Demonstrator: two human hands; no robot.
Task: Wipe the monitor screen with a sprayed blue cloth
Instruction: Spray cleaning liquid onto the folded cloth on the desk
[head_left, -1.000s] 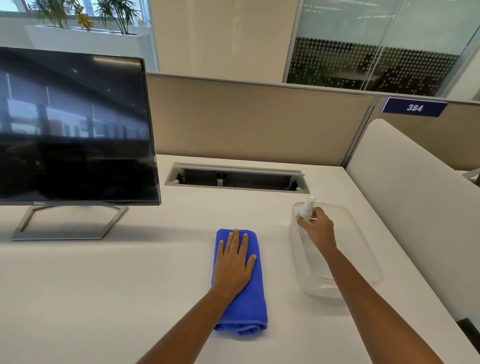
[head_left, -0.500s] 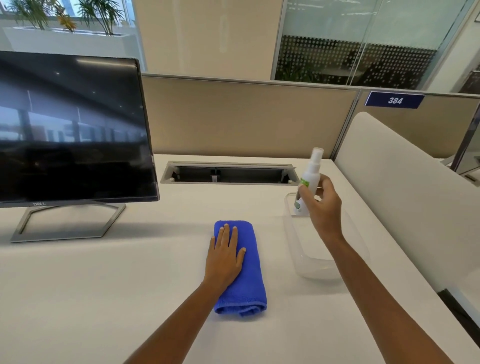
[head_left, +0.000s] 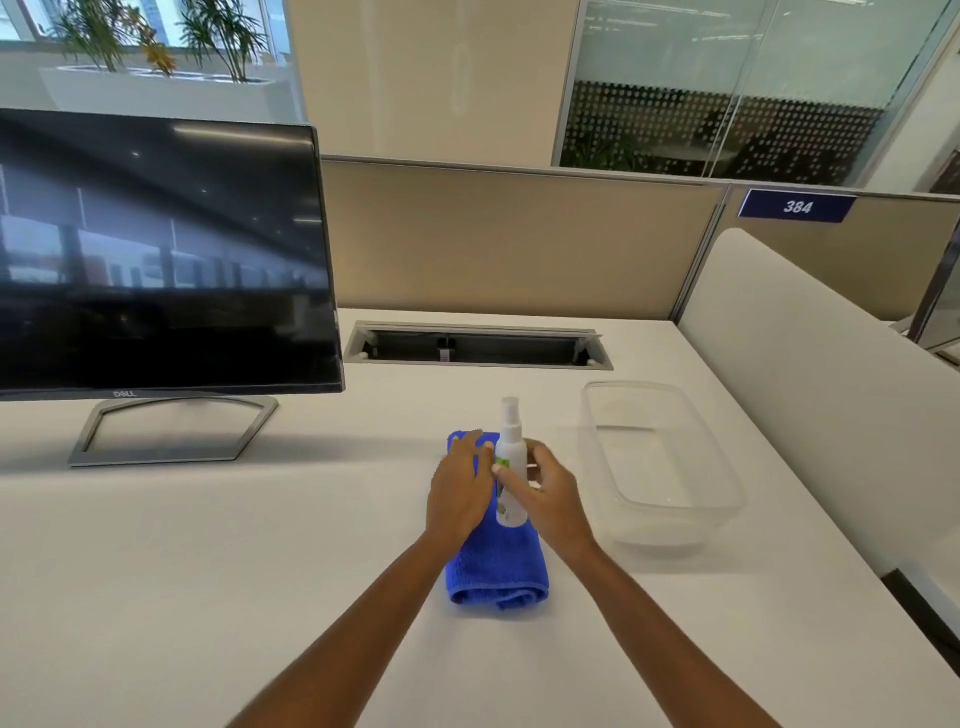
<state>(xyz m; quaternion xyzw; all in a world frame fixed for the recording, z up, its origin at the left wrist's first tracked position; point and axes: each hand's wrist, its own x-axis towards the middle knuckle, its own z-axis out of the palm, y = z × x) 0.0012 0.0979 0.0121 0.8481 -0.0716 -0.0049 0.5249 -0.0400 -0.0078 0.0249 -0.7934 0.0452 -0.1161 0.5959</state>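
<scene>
A folded blue cloth (head_left: 496, 569) lies on the white desk (head_left: 208, 597) in front of me. My left hand (head_left: 460, 488) rests flat on its far half, fingers spread. My right hand (head_left: 550, 493) grips a small white spray bottle (head_left: 510, 467) with a green label, held upright just above the cloth and touching my left hand. The dark monitor (head_left: 156, 254) stands on a silver stand at the left, its screen off and reflecting the room.
A clear plastic container (head_left: 670, 499) sits to the right of the cloth. An open cable tray (head_left: 478, 351) is set into the desk behind. Beige partitions run along the back, and a white panel (head_left: 810, 395) bounds the right side.
My right hand lifted the spray bottle out of the clear container and carried it left, down over the cloth beside my left hand. The left hand stayed on the cloth.
</scene>
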